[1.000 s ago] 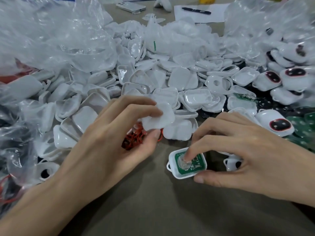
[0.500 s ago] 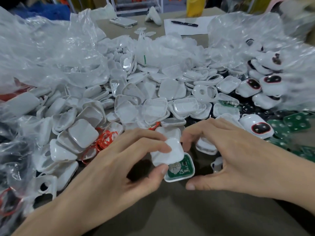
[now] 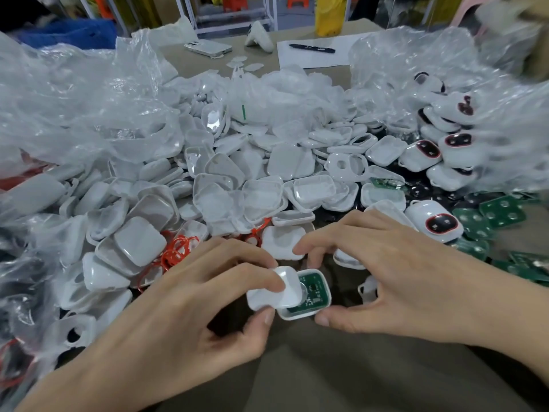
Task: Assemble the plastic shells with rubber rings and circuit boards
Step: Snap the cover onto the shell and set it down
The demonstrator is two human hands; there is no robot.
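My left hand (image 3: 190, 310) pinches a white shell lid (image 3: 274, 291) between index finger and thumb, laying it half over a white bottom shell (image 3: 320, 304) that holds a green circuit board (image 3: 312, 292). My right hand (image 3: 395, 278) steadies that bottom shell, thumb at its near right corner and fingertips curled at its far edge. Red rubber rings (image 3: 175, 251) lie tangled just left of the hands. A big heap of white shells (image 3: 237, 185) fills the table behind them.
Finished shells with dark, red-rimmed windows (image 3: 439, 224) and loose green boards (image 3: 487, 215) lie at the right. Crumpled clear plastic bags (image 3: 74, 108) rise at left and right. A phone (image 3: 208, 49), a pen (image 3: 312, 48) and paper sit at the table's far end.
My left hand brought the lid from the pile down onto the shell with the board. My right fingers lifted off the board and took the shell by its edges. The view tilted up.
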